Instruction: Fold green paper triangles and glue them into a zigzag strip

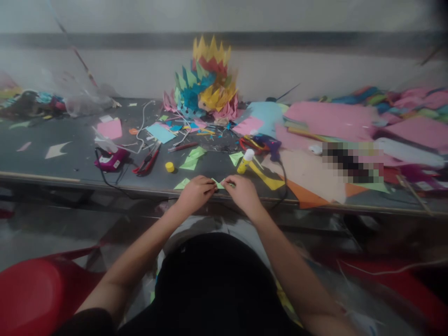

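Between my two hands, at the table's front edge, is a small piece of light green paper [219, 185]. My left hand [199, 192] pinches its left end, and my right hand [241, 190] pinches its right end. Just left of my left hand lies another green paper piece [182, 184]. Beyond my hands are folded green papers [193, 158] and a further green scrap [236, 158]. An uncapped glue stick [246, 161] stands upright behind my right hand. Its yellow cap [170, 167] sits apart, farther left.
Paper crowns [210, 79] are stacked at the back. Red-handled pliers [147, 160], a purple device [111, 158] and a glue gun [268, 145] with a black cord lie nearby. Large coloured sheets [329, 119] cover the right side. A red stool [35, 298] is at lower left.
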A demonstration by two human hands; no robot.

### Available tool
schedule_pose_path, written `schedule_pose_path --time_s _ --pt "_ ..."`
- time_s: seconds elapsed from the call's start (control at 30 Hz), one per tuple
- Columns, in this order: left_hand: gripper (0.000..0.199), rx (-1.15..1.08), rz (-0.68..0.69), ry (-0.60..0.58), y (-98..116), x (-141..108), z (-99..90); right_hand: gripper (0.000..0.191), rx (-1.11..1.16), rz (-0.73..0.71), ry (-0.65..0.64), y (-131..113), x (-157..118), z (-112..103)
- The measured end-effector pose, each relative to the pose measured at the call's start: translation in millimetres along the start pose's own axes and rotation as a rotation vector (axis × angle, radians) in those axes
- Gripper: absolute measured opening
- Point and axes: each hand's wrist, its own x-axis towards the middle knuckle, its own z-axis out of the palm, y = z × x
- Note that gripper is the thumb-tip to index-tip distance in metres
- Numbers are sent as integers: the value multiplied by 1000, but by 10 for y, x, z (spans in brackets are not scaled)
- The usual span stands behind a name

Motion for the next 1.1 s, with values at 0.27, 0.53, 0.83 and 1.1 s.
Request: schedule_pose_path --time_s 0.27,0.53,0.83,1.1 --pt "16 14 -70 -45 35 25 -26 15 21 -1 -49 -7 33 -35" --pt "18 -14 -109 -176 -9 54 -134 16 64 -78 -173 22 122 -153" --pt "18 8 -54 -98 28 39 -77 15 90 -17 -144 35 93 -71" --pt "20 120 37 -187 56 84 -115 12 54 32 -130 0 106 -59"
